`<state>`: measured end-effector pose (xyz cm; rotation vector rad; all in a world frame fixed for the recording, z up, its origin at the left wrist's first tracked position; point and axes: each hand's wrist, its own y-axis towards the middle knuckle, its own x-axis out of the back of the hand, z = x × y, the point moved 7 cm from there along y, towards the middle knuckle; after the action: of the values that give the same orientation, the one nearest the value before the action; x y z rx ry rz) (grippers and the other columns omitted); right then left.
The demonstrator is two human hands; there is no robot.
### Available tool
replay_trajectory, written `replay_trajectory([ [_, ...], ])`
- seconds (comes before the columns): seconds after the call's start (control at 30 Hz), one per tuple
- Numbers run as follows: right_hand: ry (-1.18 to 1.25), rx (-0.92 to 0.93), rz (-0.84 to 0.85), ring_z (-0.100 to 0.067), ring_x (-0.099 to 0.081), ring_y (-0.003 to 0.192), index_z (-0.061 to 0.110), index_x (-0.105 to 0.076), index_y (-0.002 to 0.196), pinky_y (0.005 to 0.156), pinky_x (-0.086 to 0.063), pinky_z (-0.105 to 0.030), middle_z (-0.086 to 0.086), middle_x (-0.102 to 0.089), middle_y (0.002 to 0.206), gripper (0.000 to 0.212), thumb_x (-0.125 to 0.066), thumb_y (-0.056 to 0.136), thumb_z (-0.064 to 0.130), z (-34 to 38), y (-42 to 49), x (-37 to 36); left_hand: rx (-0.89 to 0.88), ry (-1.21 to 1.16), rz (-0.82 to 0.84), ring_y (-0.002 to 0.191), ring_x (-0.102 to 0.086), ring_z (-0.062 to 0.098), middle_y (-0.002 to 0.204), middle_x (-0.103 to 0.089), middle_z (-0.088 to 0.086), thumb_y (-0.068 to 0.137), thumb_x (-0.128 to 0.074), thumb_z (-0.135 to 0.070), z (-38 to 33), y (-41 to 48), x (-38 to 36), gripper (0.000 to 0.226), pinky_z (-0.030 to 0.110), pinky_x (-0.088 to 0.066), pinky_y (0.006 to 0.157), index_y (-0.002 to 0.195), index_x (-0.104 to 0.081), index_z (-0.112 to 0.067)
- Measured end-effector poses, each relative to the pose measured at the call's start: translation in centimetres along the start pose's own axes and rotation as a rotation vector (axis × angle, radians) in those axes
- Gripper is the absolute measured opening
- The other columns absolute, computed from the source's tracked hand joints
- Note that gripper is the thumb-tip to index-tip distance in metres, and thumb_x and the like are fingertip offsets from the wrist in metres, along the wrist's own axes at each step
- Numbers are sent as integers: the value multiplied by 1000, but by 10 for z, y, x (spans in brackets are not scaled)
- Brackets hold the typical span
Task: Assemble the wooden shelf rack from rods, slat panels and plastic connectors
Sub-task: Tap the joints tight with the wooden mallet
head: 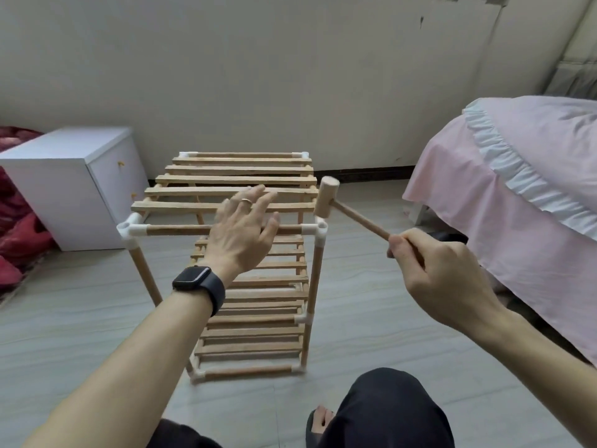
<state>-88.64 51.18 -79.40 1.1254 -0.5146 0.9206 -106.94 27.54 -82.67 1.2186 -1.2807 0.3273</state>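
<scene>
Down at the near edge, a knee (387,409) in dark trousers and a sandalled foot (319,418) are resting on the pale wood-grain floor (80,334). Just beyond them the wooden shelf rack (258,331) is standing upright on that floor, its tiers of slats showing one below another. The left hand (244,231), wearing a black watch (198,282) and a ring, is reaching over the top slat panel (193,205) with fingers straight and spread, grasping nothing; whether it is touching the wood I cannot tell. The right hand (433,273) is clenching the handle of a small wooden mallet (328,197), whose head is hanging just above the rack's near right corner connector (320,228). Left of the rack a white cabinet (64,176) is sitting beside red bedding (19,227); to the right a bed (517,189) is wearing a pink frilled cover. Behind everything a scuffed off-white wall (290,76) is closing the room.
</scene>
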Motion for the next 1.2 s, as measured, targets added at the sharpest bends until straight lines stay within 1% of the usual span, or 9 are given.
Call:
replay_trajectory([
  [0.1,205,37,-46,-12,-53,45,27,-58,87,38,-30,-17,9,-61,64,30,-38,104,43,19,4,-18,86,-30,-369,141,-31,25,154,-35,5,95,-46,-38,49,-24,43,50,47,-28,113,143,-46,-23],
  [0.2,359,92,-71,-12,-53,52,27,-53,88,40,-34,-14,5,-50,54,30,-36,108,41,52,13,-54,423,-181,-577,133,-35,23,152,-31,9,89,-52,-41,116,-60,66,57,36,-27,105,141,-41,-22],
  [0.33,421,132,-110,-9,-48,81,21,-53,89,63,-39,-27,8,-53,77,32,-34,105,40,99,47,-106,796,-767,-400,118,-45,20,141,-44,9,86,-46,-59,166,-96,29,66,35,-35,92,140,-36,-23],
  [0.6,223,111,-145,-22,-50,58,13,-53,85,69,-35,-39,0,-52,64,41,-28,108,38,91,99,-169,638,-611,-69,75,-59,10,93,-60,-3,100,-34,-64,135,-104,-1,41,31,-47,58,128,-42,-35],
  [0.7,271,25,-86,-26,-55,64,15,-51,90,66,-42,-40,-5,-57,72,31,-33,110,32,66,117,-156,531,-586,-17,82,-65,6,95,-70,-12,101,-30,-64,122,-101,-5,40,33,-56,70,114,-57,-37],
  [0.8,414,143,-76,-11,-51,48,20,-49,95,41,-37,-18,1,-51,61,18,-40,109,27,74,111,-121,478,-566,-2,85,-66,0,94,-71,-18,102,-33,-61,114,-99,-11,37,28,-56,71,113,-60,-38],
  [0.9,504,229,85,-6,-49,39,22,-52,94,34,-29,-8,4,-56,55,16,-44,107,28,95,88,-109,476,-537,-35,82,-67,3,94,-73,-13,104,-38,-52,114,-99,-15,31,30,-55,70,117,-60,-33],
  [0.97,491,216,249,-6,-48,39,24,-56,92,35,-31,-11,13,-62,61,17,-47,105,30,102,73,-116,485,-521,-57,79,-68,10,91,-73,-8,104,-38,-52,113,-101,-15,33,38,-57,70,117,-60,-31],
  [1.2,393,240,471,-5,-49,42,24,-62,90,38,-36,-16,2,-59,58,22,-48,104,33,119,49,-127,514,-549,-75,80,-69,21,89,-73,2,105,-36,-54,110,-103,-15,40,49,-58,75,118,-60,-25],
])
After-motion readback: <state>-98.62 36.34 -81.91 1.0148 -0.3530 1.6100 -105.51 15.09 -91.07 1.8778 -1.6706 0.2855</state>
